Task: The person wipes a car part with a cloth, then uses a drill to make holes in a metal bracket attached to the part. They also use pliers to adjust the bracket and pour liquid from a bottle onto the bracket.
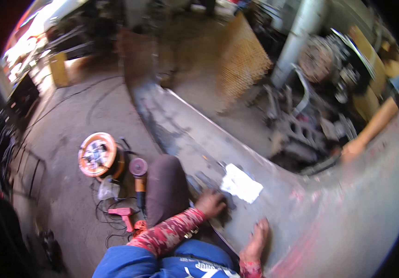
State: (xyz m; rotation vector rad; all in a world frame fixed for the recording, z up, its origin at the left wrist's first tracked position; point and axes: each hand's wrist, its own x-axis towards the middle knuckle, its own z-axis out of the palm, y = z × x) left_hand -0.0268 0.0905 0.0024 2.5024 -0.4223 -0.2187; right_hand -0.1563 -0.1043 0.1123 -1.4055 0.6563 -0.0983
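Observation:
A long, curved grey metal panel (195,134) with reddish patches runs from the far middle to the near right. My left hand (211,204), in a red patterned sleeve, reaches down onto it with fingers bent around a small dark piece, which blur keeps me from naming. Just right of that hand lies a crumpled white sheet (242,183), possibly paper or cloth. My right hand (255,238) rests on the panel nearer to me, its fingers stretched out and nothing visible in them. Dark flat pieces (204,180) lie beside my left hand.
Left of my knee are an orange angle grinder (140,185), a pink power tool (124,214) and an orange-rimmed reel (98,155), with loose cords. A co-worker's hand (353,150) touches the panel's right side. Engine parts (306,132), a pole (296,44) and a perforated sheet (243,60) stand beyond.

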